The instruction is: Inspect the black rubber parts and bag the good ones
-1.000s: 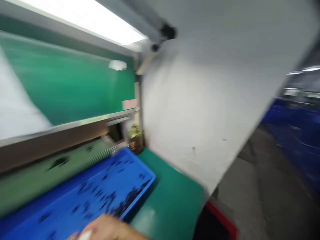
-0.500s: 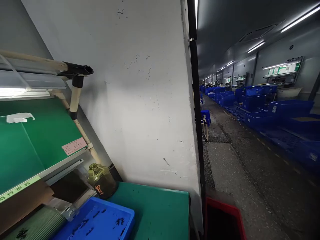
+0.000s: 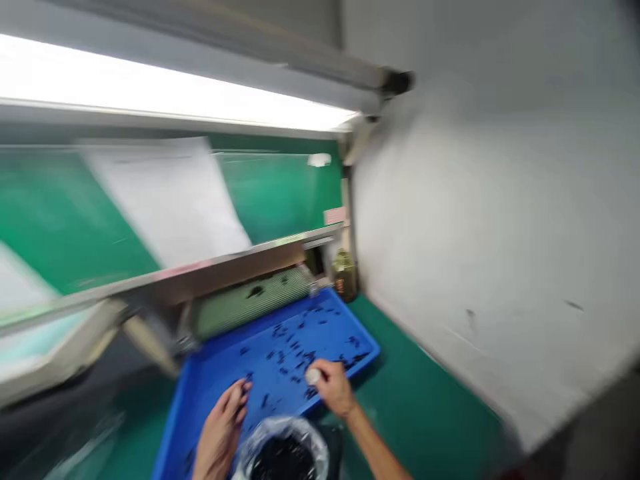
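My left hand is over the left part of a blue tray, its fingers closed around something small and dark that I cannot make out. Above the tray's right side, my right hand is closed on a small whitish round object. Many small black pieces lie scattered across the tray. Between my wrists, at the bottom edge, a container lined with clear plastic holds a mass of black pieces. The picture is blurred by motion.
A green ribbed roller or conveyor lies behind the tray. An olive bottle stands at the back corner of the green table, beside a white wall. Papers hang on a green board under a bright lamp.
The view has swung left from the aisle to the bench. Both my hands, the lined container and more of the blue tray now show; the aisle and red bin are out of view.
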The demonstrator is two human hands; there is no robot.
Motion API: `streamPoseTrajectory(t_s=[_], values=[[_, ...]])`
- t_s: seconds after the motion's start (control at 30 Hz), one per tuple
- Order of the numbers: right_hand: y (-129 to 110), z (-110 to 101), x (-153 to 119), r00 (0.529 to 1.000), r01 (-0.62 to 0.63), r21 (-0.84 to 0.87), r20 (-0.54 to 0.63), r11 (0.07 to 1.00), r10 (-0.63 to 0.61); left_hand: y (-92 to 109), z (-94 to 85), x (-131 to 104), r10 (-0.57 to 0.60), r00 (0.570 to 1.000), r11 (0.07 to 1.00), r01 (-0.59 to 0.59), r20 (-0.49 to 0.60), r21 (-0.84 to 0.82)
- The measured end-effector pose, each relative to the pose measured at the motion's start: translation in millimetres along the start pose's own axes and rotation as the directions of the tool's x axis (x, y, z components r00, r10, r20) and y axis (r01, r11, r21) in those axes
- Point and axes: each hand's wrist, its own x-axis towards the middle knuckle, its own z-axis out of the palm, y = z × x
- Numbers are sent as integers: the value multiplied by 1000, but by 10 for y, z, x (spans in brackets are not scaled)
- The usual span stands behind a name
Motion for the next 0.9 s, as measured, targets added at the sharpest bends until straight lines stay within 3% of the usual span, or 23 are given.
streamPoseTrajectory(t_s=[0.1,0.17,0.23,0.3,0.37,0.5,0.67,0.77,0.9], values=[[517,130,-98,997,-52,1,52,999,52,-181,-326,471,-92,994,987,85,-50,-135],[772,128,-259,994,-103,-61,-44,993,101,-311,-491,659,-111,993,964,100,-31,-247],[885,83,-341,990,-138,-99,-34,985,135,-426,-577,724,-121,992,941,101,-43,-322],[840,18,-219,990,-142,-143,5,979,144,-501,-607,732,-141,988,923,109,-60,-368],[683,-52,148,993,-109,-216,12,970,115,-525,-609,739,-159,984,909,112,-85,-401],[393,-62,1343,1000,12,-455,15,890,-6,-494,-606,802,-193,974,884,118,-122,-451],[469,314,2685,993,77,-592,119,802,-8,-513,-647,863,-235,952,868,115,-196,-483],[601,575,3178,991,55,-630,131,775,37,-557,-671,873,-238,932,871,81,-273,-484],[729,780,3542,981,-1,-618,151,786,120,-591,-706,872,-278,917,877,121,-287,-464]])
